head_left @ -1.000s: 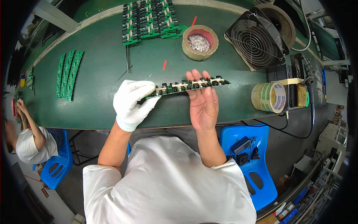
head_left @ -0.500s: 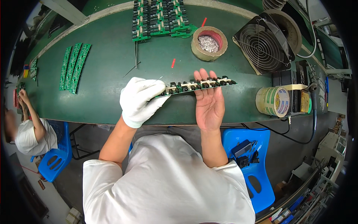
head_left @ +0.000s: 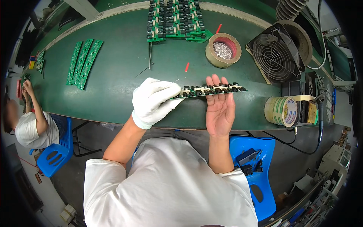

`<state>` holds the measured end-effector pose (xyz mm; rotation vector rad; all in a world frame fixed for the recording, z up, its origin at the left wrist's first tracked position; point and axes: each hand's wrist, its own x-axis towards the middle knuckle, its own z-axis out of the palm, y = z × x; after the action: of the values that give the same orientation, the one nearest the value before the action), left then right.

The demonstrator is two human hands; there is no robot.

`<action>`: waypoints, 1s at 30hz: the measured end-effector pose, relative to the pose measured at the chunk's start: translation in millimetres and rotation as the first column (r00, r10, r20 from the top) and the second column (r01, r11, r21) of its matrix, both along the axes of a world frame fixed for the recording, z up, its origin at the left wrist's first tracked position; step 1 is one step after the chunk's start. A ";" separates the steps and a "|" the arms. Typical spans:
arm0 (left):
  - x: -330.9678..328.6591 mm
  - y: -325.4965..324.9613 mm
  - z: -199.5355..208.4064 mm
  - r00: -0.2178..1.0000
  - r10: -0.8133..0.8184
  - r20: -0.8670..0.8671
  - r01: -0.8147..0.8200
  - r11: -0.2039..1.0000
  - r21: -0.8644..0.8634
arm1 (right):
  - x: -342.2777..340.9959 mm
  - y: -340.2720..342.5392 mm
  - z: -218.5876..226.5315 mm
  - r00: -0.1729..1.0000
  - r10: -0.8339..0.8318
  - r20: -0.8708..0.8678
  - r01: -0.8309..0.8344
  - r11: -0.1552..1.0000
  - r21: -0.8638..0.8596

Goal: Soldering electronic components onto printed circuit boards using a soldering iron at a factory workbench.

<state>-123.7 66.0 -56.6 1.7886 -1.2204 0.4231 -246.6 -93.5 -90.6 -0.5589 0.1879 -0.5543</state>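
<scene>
My left hand (head_left: 154, 102), in a white glove, is closed on the left end of a long green circuit board strip (head_left: 210, 92). Black and pale components stand along the strip's upper face. My bare right hand (head_left: 219, 117) lies palm up under the strip's right half, its fingers stretched out past the far edge. The strip hides the middle of those fingers, and whether they bear its weight I cannot tell. Beyond my left hand, thin metal tweezers (head_left: 150, 56) lie on the green bench (head_left: 117, 72).
Stacked circuit boards (head_left: 176, 20) lie at the back, and several bare-looking strips (head_left: 84, 64) at left. Right of centre are a tape roll (head_left: 223, 62) holding silvery bits, a fan (head_left: 273, 55), another tape roll (head_left: 280, 111) and a soldering iron (head_left: 321, 99). A co-worker (head_left: 36, 125) sits far left.
The bench and its things have shifted right and slightly down in the picture. My hands keep their places on the circuit board strip, which now lies a little more level.
</scene>
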 end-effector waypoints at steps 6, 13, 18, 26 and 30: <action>-1.2 -4.6 5.2 0.997 0.028 -0.076 -0.030 0.999 -0.021 | 1.0 0.9 -0.3 0.999 -0.034 -0.013 0.033 0.998 -0.052; -0.4 -7.7 3.2 0.989 0.066 -0.133 -0.059 0.997 0.058 | 1.1 4.3 1.4 0.992 -0.123 -0.031 0.117 0.983 -0.143; -0.5 -10.4 -4.7 0.980 0.102 -0.171 -0.089 0.993 0.079 | 0.9 8.1 -0.6 0.977 -0.210 -0.018 0.198 0.944 -0.263; -1.5 -11.5 -5.8 0.979 0.111 -0.173 -0.095 0.991 0.098 | 0.1 9.6 -4.6 0.968 -0.249 0.007 0.237 0.913 -0.332; -2.9 -7.7 6.9 0.985 0.096 -0.144 -0.079 0.990 0.120 | -1.1 5.7 -4.6 0.977 -0.211 0.036 0.212 0.928 -0.307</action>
<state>-126.6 58.2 -49.6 1.9407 -1.0829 0.2677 -247.7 -87.8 -95.1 -0.8493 0.1605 -0.8023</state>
